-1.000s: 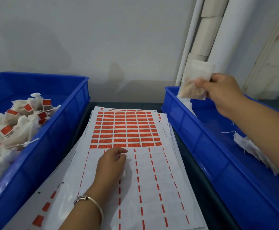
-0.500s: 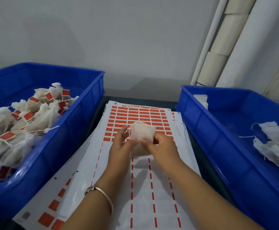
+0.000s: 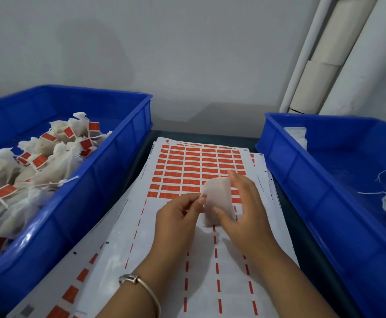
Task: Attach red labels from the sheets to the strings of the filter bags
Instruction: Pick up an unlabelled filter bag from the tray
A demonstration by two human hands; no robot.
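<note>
I am now holding the filter bag [image 3: 218, 203] over the label sheet [image 3: 169, 249], just below the remaining rows of red labels [image 3: 201, 166]; a second ago my right hand [image 3: 240, 216] was lifting it out of the right bin [image 3: 325, 191]. My left hand [image 3: 178, 216] is pinching its left edge (feeling for the string, I think), while my right is steadying it with near-straight fingers, so labelling can begin

A: Soft, dim, bluish light; faint shadows on the wall [image 3: 141, 53] and under the right hand [image 3: 244, 214].
B: Wide-angle bend along the pipes [image 3: 306, 53]; right fingers [image 3: 235, 177] motion-blurred, focus soft overall
</note>
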